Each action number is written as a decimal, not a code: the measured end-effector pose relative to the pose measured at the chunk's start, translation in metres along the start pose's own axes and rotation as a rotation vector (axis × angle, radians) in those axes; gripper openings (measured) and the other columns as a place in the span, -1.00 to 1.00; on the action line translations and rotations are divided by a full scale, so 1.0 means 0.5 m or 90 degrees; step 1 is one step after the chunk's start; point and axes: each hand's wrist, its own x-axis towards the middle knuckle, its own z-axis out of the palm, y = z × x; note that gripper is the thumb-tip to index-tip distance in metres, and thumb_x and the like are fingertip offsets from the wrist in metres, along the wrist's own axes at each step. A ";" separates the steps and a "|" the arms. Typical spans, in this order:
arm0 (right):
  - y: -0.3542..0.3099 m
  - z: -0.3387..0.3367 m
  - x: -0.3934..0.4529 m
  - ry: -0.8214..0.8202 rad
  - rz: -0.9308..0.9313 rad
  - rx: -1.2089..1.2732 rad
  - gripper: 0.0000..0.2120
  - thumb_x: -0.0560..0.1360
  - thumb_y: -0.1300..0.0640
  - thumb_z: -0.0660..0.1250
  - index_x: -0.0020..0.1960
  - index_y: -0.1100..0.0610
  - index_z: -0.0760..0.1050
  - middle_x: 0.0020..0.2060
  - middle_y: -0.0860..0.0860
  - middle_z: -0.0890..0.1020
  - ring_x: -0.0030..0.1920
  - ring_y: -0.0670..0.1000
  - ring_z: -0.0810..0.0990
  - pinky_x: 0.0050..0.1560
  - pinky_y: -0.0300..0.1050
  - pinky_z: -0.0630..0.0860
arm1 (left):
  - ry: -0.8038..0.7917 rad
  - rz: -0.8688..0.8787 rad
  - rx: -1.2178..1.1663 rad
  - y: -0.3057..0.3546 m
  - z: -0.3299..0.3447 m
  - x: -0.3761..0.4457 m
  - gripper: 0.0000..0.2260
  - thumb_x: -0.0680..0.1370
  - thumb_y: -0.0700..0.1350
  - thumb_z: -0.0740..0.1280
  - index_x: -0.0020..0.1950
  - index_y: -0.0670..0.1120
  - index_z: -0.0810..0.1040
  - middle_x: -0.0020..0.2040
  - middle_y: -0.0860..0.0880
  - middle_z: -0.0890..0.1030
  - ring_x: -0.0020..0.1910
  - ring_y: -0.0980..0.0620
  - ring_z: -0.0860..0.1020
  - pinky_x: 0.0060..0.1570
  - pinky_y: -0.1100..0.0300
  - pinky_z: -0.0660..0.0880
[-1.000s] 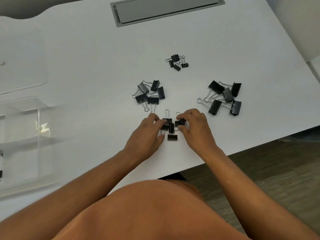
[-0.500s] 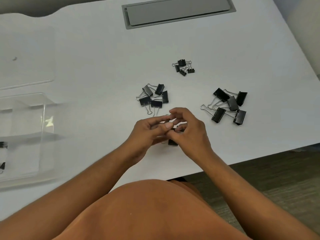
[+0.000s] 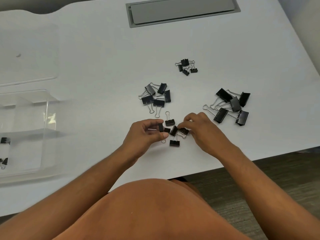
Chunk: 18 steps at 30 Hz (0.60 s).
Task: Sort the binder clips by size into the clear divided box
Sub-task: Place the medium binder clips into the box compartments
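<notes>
**Both hands in the nearest cluster of clips**

Your left hand [image 3: 145,134] is curled, pinching one small black clip [image 3: 161,127] between thumb and fingertips, held just off the white table [image 3: 103,66]. Your right hand [image 3: 202,130] reaches in from the right, its fingertips pinching another clip [image 3: 183,131] in the same cluster. Between and just below your hands lie three more of that size: one nearest you [image 3: 174,143], one tilted in the middle [image 3: 173,130], and one just beyond [image 3: 169,122] with its wire handle pointing away.

To the left, near the table's edge, sits the clear divided box [image 3: 45,118]; a couple of black clips [image 3: 5,141] show in its left compartments, partly cut off by the frame. Beyond the box lies a clear flat lid [image 3: 43,66].

Past your hands, a medium pile [image 3: 155,96] of five clips sits slightly left. To the right, well apart from it, is a pile of the largest clips [image 3: 232,106]. Farther still, the smallest clips [image 3: 186,67] form a tight bunch. At the far edge, a grey recessed panel [image 3: 181,9] is set into the tabletop.
</notes>
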 end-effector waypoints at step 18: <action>-0.169 0.008 -0.002 0.147 0.317 0.742 -0.78 0.54 0.26 0.47 0.16 0.06 0.67 -0.04 0.07 0.73 -0.06 -0.05 0.73 -0.06 -0.11 0.69 | -0.085 0.010 -0.158 -0.003 0.003 -0.002 -0.72 0.55 -0.25 0.49 0.26 -0.20 0.66 0.17 -0.21 0.72 0.18 -0.19 0.71 0.24 -0.05 0.61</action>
